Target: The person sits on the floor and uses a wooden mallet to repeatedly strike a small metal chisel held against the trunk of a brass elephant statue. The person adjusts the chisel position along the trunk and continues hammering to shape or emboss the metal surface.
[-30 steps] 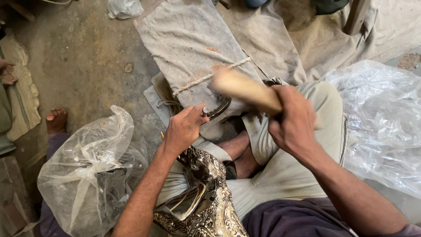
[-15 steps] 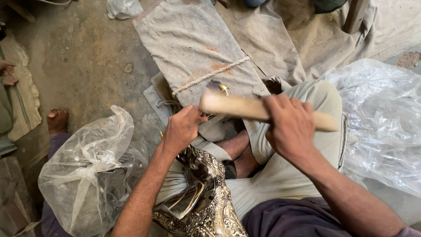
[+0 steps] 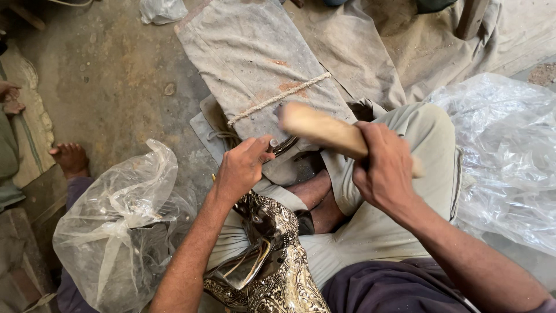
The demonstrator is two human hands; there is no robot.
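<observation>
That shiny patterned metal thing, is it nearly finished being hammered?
Much of the metal piece on the lap already shows raised pattern. Right now the left hand holds a small tool against it while the right hand swings a wooden mallet. One smooth, plain patch remains; how much more is planned cannot be told.

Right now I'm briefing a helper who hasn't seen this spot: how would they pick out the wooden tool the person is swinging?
Start at the grey sack tied with rope spread on the floor ahead of the seated person. Just over its near end, the right hand grips a pale wooden mallet. It is the only light, thick wooden piece, unlike the shiny patterned metal on the lap.
</observation>
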